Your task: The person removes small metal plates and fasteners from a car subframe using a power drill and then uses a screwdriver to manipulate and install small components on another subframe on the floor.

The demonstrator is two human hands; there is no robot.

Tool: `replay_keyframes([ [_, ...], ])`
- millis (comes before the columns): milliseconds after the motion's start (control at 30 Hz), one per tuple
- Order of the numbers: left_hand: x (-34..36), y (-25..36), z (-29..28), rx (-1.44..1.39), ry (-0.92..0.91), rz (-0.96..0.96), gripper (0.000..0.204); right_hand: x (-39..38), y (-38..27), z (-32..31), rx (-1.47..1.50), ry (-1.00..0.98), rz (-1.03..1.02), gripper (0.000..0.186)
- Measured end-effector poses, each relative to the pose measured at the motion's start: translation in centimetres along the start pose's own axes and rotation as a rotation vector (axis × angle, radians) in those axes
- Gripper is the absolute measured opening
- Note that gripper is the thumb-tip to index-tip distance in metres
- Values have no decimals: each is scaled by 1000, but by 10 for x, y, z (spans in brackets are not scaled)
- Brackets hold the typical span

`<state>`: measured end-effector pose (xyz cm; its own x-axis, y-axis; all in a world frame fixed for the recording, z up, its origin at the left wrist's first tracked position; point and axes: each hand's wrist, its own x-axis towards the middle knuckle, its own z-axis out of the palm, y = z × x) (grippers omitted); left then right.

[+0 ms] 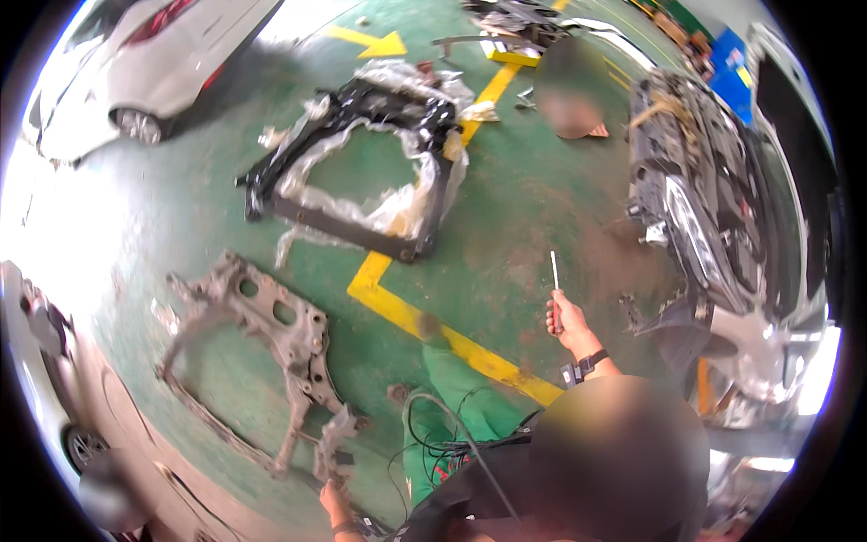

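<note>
My right hand (566, 321) is closed round the reddish handle of a screwdriver (554, 269), whose bright shaft points away from me over the green floor. Low in the picture, my left hand (335, 499) has its fingers curled by the lower end of a greyish, plastic-looking piece (335, 441). What those fingers grip is too small to make out. Beside that hand lies a bare, dirty grey car subframe (305, 348) on the floor. Farther off rests a black subframe (396, 247), partly wrapped in clear plastic film (312, 185).
A car with an exposed front end (673, 172) and headlight stands at right. White cars (163, 68) are at far left and left edge. A yellow floor line (470, 350) runs past my feet. Cables (470, 443) hang across my body. Another person (569, 90), blurred, is at the back.
</note>
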<state>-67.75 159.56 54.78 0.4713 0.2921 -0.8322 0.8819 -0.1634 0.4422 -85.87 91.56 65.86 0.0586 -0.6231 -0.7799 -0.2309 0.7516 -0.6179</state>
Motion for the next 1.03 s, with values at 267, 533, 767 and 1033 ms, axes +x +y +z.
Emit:
replay_keyframes([
  [267,-8,79,67,103,-68,72,33,-11,-33,-159,232,75,-4,36],
  [533,-24,119,218,263,-211,249,21,45,-85,-257,166,111,-20,29],
  [767,-124,176,351,141,-163,226,29,78,-174,-279,116,73,-50,26],
  [1033,-88,163,407,41,-70,1,33,113,-238,-278,52,26,-65,31],
])
